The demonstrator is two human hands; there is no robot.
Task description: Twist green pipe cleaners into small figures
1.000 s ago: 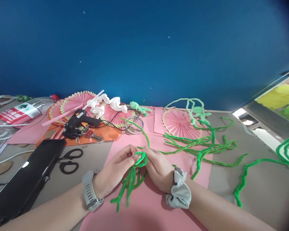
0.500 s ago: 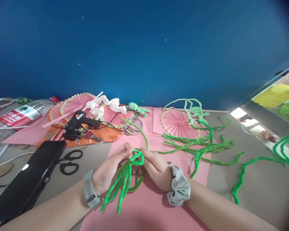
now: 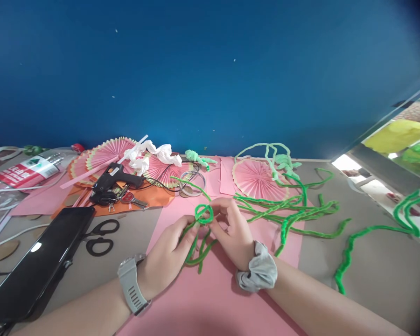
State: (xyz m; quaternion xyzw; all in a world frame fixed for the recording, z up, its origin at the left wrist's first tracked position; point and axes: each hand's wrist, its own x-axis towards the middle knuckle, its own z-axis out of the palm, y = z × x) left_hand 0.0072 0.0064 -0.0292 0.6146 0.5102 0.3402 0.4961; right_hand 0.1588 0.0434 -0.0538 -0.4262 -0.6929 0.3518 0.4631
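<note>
A small green loop [image 3: 196, 213] of fuzzy stem is held up over the pink sheet [image 3: 213, 298], with its trailing strands [image 3: 203, 255] hanging over that sheet. The left hand [image 3: 170, 256] pinches the strands just below the loop, between thumb and forefinger. The fingertips of the right hand [image 3: 233, 233] are at the loop's right side; the fingers hide the contact, so I cannot tell whether they grip it or merely steady it. Should the left pinch slacken, the loop could spring open, since bent stems tend to push back. Too hard a pull from the right might stretch it out of round.

One thin stem [image 3: 196, 186] slants toward the sheet's far side, near a wire coil [image 3: 203, 183]; if it joins the bundle, it could snag there. Loose green stems [image 3: 294, 215] lie across the sheet's right part and past its edge, close enough to the right hand for a sleeve-like scrunchie [image 3: 258, 267] to drag them. Left of the sheet, the scissors [image 3: 89, 234] and, farther out, a phone [image 3: 45, 256] could be knocked by a wide left elbow.
</note>
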